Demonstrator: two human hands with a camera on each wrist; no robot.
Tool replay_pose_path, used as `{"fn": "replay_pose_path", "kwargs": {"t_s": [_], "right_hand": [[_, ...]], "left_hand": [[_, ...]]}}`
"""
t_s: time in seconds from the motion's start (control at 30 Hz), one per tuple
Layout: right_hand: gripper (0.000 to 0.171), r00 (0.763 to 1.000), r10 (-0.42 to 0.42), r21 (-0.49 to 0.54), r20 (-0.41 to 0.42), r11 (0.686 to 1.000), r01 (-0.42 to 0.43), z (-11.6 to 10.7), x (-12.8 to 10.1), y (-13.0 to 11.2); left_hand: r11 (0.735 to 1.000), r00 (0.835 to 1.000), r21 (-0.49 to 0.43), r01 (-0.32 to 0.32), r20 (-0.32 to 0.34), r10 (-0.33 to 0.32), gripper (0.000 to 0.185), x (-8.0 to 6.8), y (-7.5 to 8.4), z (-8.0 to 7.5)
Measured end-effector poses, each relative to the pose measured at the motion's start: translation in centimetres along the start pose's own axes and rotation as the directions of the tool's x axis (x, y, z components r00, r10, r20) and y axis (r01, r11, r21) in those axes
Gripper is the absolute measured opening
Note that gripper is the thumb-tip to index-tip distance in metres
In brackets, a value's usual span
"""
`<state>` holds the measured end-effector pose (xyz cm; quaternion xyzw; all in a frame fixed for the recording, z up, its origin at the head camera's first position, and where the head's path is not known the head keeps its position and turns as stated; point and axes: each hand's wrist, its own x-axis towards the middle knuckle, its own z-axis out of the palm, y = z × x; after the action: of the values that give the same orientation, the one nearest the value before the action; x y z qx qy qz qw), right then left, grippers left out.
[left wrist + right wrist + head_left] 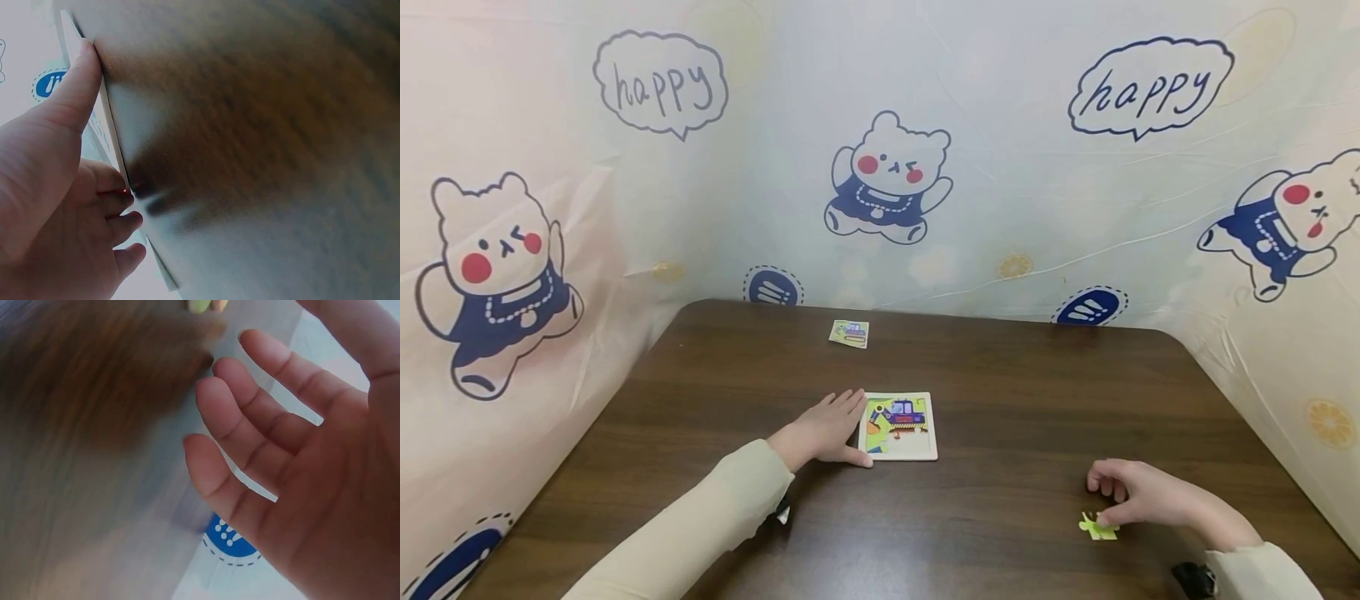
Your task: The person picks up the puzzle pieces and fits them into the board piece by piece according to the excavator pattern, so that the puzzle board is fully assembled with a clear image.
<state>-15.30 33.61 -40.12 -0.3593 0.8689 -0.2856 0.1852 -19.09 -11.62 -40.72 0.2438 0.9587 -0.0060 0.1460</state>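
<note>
A square puzzle board point(934, 427) with a white frame lies mid-table, showing a blue digger on yellow-green; its lower right part is pale. My left hand point(827, 429) rests at the board's left side, fingers extended along the edge and thumb at the near corner. In the left wrist view, the thumb and fingertips meet the board's thin edge point(111, 134). Over to the right, a yellow-green jigsaw piece point(1103, 532) lies on the table. My right hand point(1157, 496) is over it, thumb tip on the piece, other fingers loosely bent and apart from it.
A small picture card point(850, 334) with a similar digger lies toward the back of the dark wooden table point(1000, 375). Behind and beside the table hangs a pale curtain point(1015, 183) printed with cartoon bears.
</note>
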Motion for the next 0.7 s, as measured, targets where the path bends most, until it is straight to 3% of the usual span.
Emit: {"fn": "replay_pose_path", "kwargs": {"t_s": [0.33,0.7], "right_hand": [[0.037,0.998,-0.057,0.048,0.03,0.997,0.056,0.57,-0.89,0.65],[0.033,0.993,-0.115,0.006,-0.023,0.993,0.115,1.0,-0.8,0.38]], "left_hand": [[1.0,1.0,0.002,-0.004,-0.001,0.004,0.098,0.16,-0.04,0.19],[1.0,1.0,-0.013,-0.001,-0.004,0.001,0.098,0.07,0.05,0.18]]}}
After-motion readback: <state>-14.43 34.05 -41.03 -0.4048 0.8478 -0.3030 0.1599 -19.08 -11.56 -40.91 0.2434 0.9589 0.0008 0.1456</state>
